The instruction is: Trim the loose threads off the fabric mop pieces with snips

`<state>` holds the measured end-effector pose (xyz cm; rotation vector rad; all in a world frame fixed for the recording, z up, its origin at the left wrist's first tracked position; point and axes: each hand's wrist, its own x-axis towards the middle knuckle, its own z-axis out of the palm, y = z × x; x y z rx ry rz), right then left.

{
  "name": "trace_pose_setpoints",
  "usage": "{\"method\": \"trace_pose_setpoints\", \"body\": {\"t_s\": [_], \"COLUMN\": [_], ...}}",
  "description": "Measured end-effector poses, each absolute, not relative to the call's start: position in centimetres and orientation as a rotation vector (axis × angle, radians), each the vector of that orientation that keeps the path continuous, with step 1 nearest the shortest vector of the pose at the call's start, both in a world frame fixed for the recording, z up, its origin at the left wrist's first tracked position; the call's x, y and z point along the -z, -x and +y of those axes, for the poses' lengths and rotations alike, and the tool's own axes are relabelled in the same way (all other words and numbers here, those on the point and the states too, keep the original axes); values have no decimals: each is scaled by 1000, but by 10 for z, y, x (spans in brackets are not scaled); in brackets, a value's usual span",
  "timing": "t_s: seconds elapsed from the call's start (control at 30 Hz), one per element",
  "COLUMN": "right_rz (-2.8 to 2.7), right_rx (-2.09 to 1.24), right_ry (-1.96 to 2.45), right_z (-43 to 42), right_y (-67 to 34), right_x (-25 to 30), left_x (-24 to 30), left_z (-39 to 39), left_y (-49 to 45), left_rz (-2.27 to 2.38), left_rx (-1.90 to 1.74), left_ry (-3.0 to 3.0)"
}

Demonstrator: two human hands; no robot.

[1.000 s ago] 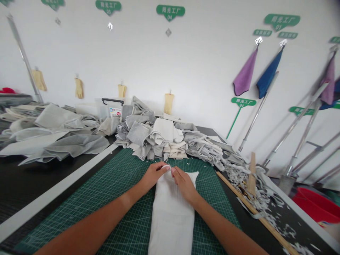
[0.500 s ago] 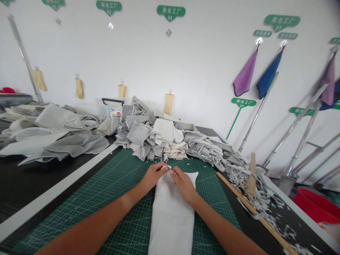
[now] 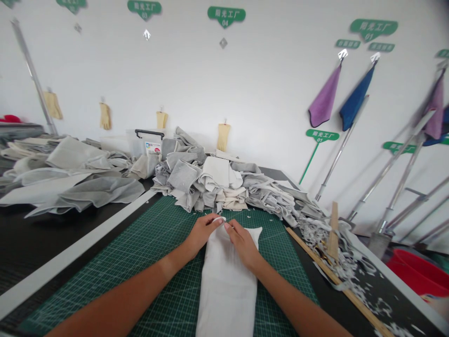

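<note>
**Head-worn view of two bare forearms reaching forward over a cutting mat.** The left hand [image 3: 202, 232] and right hand [image 3: 243, 244] are angled inward, with the wrists low and the fingertips meeting near the centre. Both hands grasp the far end of a long white fabric strip [image 3: 226, 285], pinching a small rolled fold between the fingers; neither hand is released. The strip lies lengthwise along the middle of a green gridded cutting mat [image 3: 280, 276], running from the hands toward the viewer. Compared with the frame taken one second earlier, the hands and strip are almost unchanged, and the whole view has shifted only slightly.

Just beyond the fingertips, a heaped pile of grey and cream fabric pieces [image 3: 196, 182] rises at the far edge of the mat, with small white clippings scattered between. To the left, flat grey fabric sheets [image 3: 77, 182] lie on a black work table [image 3: 63, 238]. To the right, a long wooden ruler [image 3: 308, 252] lies partly under a mound of pale fabric scraps [image 3: 336, 243]. Behind the pile stands a clear plastic storage box with a black handle [image 3: 149, 135]; a red plastic basin [image 3: 417, 269] sits at lower right. Nothing lies between the hands and the strip.
</note>
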<state>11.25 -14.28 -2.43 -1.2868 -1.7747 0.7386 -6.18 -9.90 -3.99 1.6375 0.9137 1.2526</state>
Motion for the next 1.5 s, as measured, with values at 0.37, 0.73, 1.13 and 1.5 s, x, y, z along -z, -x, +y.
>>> {"method": "trace_pose_setpoints", "body": {"t_s": [0.37, 0.73, 1.13, 1.5], "right_rz": [-1839, -1848, -1800, -1791], "right_rx": [-721, -682, -725, -731], "right_ry": [1225, 1240, 1250, 1188], "right_z": [-142, -141, -145, -142], "right_y": [-116, -116, -113, -115], "right_x": [26, 28, 22, 28], "left_x": [43, 44, 41, 43], "left_z": [-97, -98, -99, -98], "left_y": [62, 63, 61, 61], "left_rz": [922, 929, 932, 930], "left_rx": [-1228, -1219, -1233, -1220], "left_ry": [-1653, -1651, -1702, -1710]}}
